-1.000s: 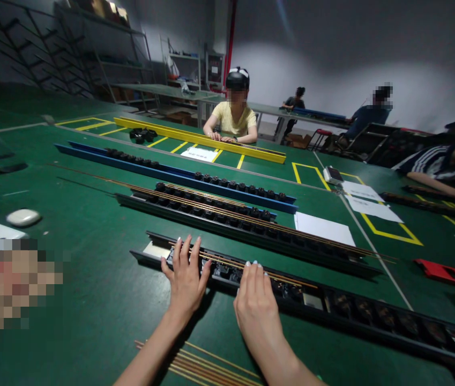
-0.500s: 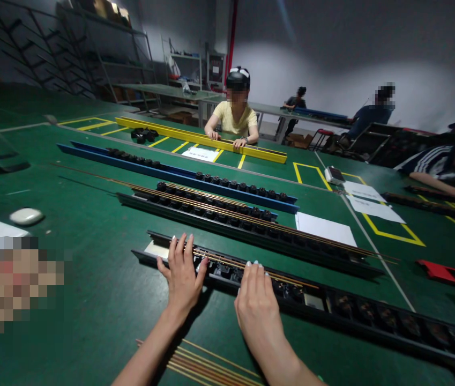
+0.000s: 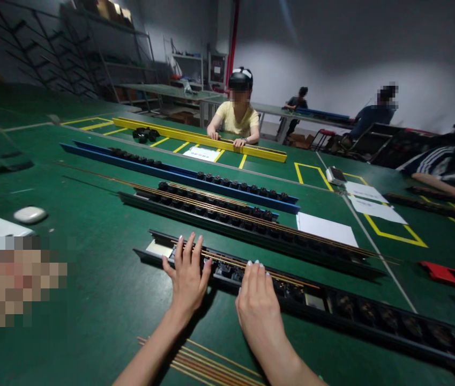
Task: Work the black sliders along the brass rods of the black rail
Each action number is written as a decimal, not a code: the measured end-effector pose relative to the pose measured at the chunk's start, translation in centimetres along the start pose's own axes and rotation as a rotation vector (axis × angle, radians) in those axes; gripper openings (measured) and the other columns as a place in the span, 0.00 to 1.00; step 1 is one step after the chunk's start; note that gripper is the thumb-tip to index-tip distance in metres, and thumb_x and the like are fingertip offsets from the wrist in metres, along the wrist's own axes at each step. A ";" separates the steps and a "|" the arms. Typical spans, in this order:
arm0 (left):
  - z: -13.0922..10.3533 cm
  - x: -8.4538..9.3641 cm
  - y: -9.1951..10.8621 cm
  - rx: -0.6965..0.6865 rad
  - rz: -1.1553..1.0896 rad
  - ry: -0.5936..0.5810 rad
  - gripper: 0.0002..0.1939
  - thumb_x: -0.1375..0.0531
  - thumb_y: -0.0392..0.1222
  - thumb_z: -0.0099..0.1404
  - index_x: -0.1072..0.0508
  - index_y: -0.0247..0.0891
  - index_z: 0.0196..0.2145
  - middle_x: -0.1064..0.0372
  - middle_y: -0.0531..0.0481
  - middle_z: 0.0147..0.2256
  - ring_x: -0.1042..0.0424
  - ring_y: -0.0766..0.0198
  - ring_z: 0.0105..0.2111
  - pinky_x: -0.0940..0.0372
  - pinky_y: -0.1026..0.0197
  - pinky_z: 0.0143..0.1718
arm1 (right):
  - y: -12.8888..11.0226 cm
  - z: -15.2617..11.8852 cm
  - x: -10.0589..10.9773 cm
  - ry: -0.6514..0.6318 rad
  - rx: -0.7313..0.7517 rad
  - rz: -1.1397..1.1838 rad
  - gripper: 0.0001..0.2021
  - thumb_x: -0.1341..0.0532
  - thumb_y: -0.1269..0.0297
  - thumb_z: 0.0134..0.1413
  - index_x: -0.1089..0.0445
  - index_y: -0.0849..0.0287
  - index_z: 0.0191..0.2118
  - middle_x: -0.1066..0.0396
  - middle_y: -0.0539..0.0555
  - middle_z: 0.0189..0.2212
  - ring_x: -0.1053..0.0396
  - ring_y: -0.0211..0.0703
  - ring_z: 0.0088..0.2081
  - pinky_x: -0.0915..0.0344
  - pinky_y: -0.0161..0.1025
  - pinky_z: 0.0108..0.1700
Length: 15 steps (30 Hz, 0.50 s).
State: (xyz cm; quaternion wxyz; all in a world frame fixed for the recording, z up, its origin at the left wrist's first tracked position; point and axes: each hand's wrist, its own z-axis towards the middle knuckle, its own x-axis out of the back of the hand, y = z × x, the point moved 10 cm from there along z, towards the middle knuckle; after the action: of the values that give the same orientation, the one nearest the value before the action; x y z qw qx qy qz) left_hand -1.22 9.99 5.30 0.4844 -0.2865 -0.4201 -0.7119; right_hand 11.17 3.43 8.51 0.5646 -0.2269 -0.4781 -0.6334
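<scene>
A long black channel lies across the near table, with dark parts and thin brass-coloured rods inside it. My left hand rests over its left part with the fingers spread, touching the rods. Further right, my right hand lies over the channel with its fingers pressed together at the rods; whatever is under the fingertips is hidden. A pale block sits in the channel's left end. Closer to me, a bundle of loose rods lies on the green table.
Beyond are another black channel with rods on top, a blue channel and a yellow channel touched by a person. White paper lies behind; red parts are at right, a white oval object at left.
My left hand has shifted slightly to the right along the channel, its fingers still spread. My right hand has hardly moved.
</scene>
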 end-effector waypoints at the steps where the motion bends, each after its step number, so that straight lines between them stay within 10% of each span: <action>1: -0.1 0.0 0.2 -0.014 -0.001 0.004 0.26 0.55 0.47 0.70 0.49 0.42 0.65 0.48 0.42 0.64 0.57 0.52 0.66 0.69 0.33 0.61 | 0.0 0.0 -0.1 -0.005 -0.004 0.000 0.23 0.50 0.77 0.53 0.35 0.86 0.53 0.34 0.80 0.50 0.32 0.65 0.51 0.35 0.53 0.51; 15: -0.9 0.5 3.3 -0.224 0.040 0.014 0.27 0.51 0.43 0.69 0.48 0.46 0.64 0.45 0.46 0.63 0.52 0.54 0.65 0.75 0.41 0.63 | 0.3 -0.2 -0.4 0.005 -0.086 0.101 0.23 0.51 0.79 0.53 0.36 0.85 0.53 0.35 0.80 0.52 0.35 0.64 0.54 0.38 0.56 0.55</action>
State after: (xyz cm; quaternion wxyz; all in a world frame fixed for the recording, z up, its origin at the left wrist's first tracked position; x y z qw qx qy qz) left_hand 1.65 8.40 6.39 0.4662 -0.3423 -0.3287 -0.7466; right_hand 11.58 3.47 8.22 0.5867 -0.2733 -0.4372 -0.6245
